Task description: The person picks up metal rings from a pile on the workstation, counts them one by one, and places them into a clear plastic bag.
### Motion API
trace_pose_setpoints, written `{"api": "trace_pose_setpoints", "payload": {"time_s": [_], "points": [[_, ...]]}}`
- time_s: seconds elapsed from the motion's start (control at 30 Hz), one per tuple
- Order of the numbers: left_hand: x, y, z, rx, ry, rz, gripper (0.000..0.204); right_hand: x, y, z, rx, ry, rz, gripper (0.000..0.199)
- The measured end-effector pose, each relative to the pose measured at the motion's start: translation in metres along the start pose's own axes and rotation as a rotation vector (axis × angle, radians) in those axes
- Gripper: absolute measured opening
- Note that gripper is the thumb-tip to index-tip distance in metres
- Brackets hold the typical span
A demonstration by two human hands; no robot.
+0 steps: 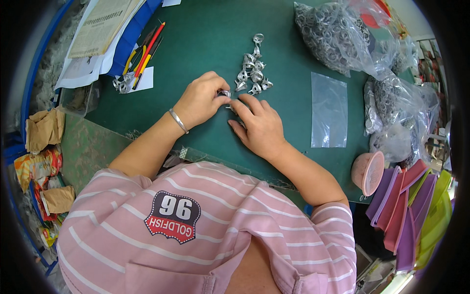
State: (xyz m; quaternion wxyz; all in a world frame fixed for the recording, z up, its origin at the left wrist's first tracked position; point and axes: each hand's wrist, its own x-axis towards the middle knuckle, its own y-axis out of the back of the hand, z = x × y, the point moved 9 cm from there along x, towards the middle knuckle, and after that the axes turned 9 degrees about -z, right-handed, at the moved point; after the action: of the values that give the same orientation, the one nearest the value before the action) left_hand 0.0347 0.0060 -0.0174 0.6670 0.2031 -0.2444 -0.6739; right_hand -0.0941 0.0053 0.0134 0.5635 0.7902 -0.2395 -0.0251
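Paper bags (45, 130), brown and crumpled, stand at the far left. Next comes a blue tray (129, 38) bearing printed sheets (98, 36), with a clear plastic box (87, 100) just below it. A red pencil-like tool (151, 46) lies slantwise over a white card (143, 80), beside a few silver parts (121, 85). Left hand (199, 100), with a metal bangle (178, 120) at the wrist: thumb and forefinger pinch a small silver metal piece (224, 93) above the green tabletop (296, 100). Right hand (262, 126): fingers bent and parted, thumb set apart, fingertips close to the left thumb; whether they grip anything cannot be told. A loose cluster of ring-like metal pieces (256, 74) lies beyond both hands. Farther right, a flat clear bag (329, 110) lies near bulging plastic bags of metal rings (325, 36). A pink cup (368, 173) lies tilted at the table's edge, beside purple, red and green bins (409, 210).
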Motion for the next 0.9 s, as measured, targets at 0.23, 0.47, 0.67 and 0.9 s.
{"api": "trace_pose_setpoints", "payload": {"time_s": [0.23, 0.47, 0.67, 0.9], "points": [[-0.009, 0.003, -0.025, -0.400, 0.254, -0.031, 0.007, -0.035, 0.011, -0.002, 0.028, 0.240, 0.070, 0.024], [-0.016, 0.014, -0.035, -0.627, 0.218, 0.080, 0.009, -0.052, 0.016, -0.004, 0.006, 0.327, -0.093, 0.027], [-0.029, 0.026, -0.033, -0.672, 0.231, 0.156, 0.010, -0.033, 0.055, 0.033, 0.063, 0.205, 0.102, 0.029], [-0.083, 0.061, -0.051, -0.603, 0.186, 0.399, 0.011, 0.024, 0.255, 0.102, -0.449, 0.167, 0.939, 0.024]]}}
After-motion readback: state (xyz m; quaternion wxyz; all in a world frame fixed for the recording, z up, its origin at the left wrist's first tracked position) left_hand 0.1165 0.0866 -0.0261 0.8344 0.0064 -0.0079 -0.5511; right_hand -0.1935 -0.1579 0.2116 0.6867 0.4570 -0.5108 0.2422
